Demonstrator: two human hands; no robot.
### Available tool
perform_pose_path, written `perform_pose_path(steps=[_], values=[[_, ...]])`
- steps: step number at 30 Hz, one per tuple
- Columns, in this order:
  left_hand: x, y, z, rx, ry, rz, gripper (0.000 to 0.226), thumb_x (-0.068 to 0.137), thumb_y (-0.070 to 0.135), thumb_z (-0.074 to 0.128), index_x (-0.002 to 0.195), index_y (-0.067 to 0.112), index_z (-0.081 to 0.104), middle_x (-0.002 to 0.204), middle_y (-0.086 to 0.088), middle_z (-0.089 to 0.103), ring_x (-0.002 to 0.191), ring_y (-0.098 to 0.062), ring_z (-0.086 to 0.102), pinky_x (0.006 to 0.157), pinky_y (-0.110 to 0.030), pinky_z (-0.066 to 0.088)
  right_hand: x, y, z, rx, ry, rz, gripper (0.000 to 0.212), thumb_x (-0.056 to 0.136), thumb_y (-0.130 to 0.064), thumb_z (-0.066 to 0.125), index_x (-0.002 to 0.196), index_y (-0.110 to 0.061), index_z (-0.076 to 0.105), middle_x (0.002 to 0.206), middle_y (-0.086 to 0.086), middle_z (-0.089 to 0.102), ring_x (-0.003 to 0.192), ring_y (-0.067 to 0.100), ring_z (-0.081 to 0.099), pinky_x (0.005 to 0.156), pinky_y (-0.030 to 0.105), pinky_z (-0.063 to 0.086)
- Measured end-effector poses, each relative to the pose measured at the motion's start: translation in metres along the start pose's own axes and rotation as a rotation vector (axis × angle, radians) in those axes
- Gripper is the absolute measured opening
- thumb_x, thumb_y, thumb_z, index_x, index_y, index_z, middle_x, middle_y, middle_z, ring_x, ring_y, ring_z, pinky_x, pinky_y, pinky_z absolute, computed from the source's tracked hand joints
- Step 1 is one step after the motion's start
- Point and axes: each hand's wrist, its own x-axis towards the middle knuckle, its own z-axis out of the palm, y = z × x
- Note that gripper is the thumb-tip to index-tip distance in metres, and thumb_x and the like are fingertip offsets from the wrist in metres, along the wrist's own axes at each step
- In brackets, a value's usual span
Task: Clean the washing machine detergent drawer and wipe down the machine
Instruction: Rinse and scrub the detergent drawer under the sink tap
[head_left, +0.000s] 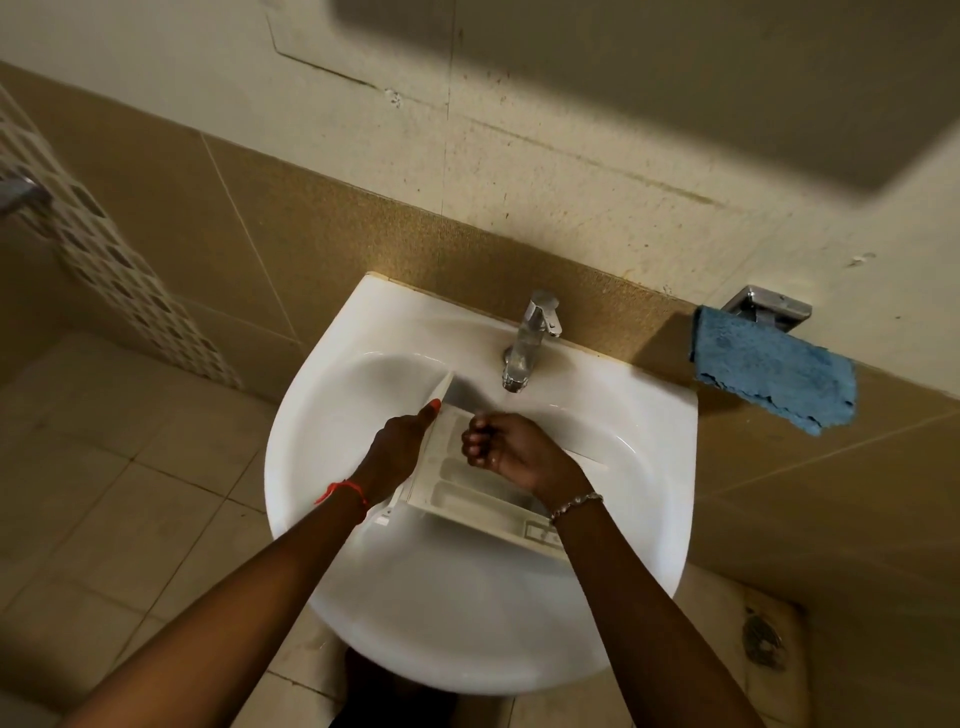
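Observation:
A white detergent drawer (483, 499) with several compartments lies tilted in the white sink (363, 597), under the chrome tap (530, 343). Water runs from the tap onto the drawer's far end. My left hand (400, 447) grips the drawer's left edge, thumb along the rim. Above the drawer's middle, my wet right hand (506, 447) has its fingers curled inward; I cannot see anything held in it.
A blue microfibre cloth (774, 374) hangs from a chrome wall holder (769, 306) to the right of the sink. Beige tiled wall stands behind, and tiled floor lies to the left. A floor drain (761, 639) sits at the lower right.

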Motion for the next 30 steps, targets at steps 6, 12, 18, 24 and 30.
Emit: perform_pose_path(steps=[6, 12, 18, 24, 30], values=[[-0.002, 0.0, 0.002, 0.021, 0.013, 0.04, 0.038, 0.096, 0.044, 0.038, 0.076, 0.016, 0.056, 0.072, -0.003, 0.058, 0.067, -0.017, 0.056, 0.063, -0.025, 0.045, -0.03, 0.016, 0.016, -0.905, 0.122, -0.124, 0.033, 0.096, -0.012, 0.044, 0.086, 0.012, 0.065, 0.074, 0.014, 0.068, 0.062, 0.015, 0.061, 0.067, 0.022, 0.052], [-0.003, 0.001, 0.0, -0.001, -0.008, 0.038, 0.041, 0.096, 0.044, 0.039, 0.089, 0.008, 0.058, 0.075, -0.004, 0.058, 0.069, -0.019, 0.056, 0.059, -0.024, 0.045, -0.028, 0.0, -0.014, -0.905, 0.33, -0.046, 0.019, 0.089, -0.009, 0.052, 0.075, -0.001, 0.061, 0.07, 0.013, 0.06, 0.06, 0.022, 0.057, 0.053, 0.025, 0.045], [-0.004, 0.002, 0.001, 0.011, 0.019, 0.035, 0.043, 0.096, 0.045, 0.038, 0.077, 0.012, 0.057, 0.071, -0.004, 0.056, 0.067, -0.02, 0.053, 0.056, -0.022, 0.041, 0.004, -0.02, -0.026, 0.296, 0.203, -0.163, 0.027, 0.097, -0.009, 0.039, 0.087, 0.007, 0.058, 0.068, 0.018, 0.067, 0.073, 0.028, 0.064, 0.061, 0.032, 0.058], [-0.001, 0.0, 0.001, 0.011, 0.01, 0.032, 0.042, 0.096, 0.045, 0.038, 0.082, 0.011, 0.057, 0.071, -0.003, 0.056, 0.062, -0.015, 0.054, 0.055, -0.021, 0.041, 0.023, -0.023, -0.014, 0.642, 0.109, -0.193, 0.022, 0.09, 0.004, 0.034, 0.08, 0.001, 0.053, 0.063, 0.015, 0.059, 0.071, 0.022, 0.052, 0.053, 0.026, 0.055], [0.003, -0.004, 0.0, 0.024, 0.025, 0.034, 0.045, 0.095, 0.047, 0.04, 0.079, 0.009, 0.06, 0.076, -0.008, 0.059, 0.069, -0.021, 0.055, 0.062, -0.025, 0.044, 0.006, -0.003, 0.01, 0.272, 0.065, -0.046, 0.031, 0.095, -0.003, 0.031, 0.071, -0.005, 0.05, 0.056, 0.008, 0.059, 0.058, 0.019, 0.057, 0.049, 0.023, 0.049]])
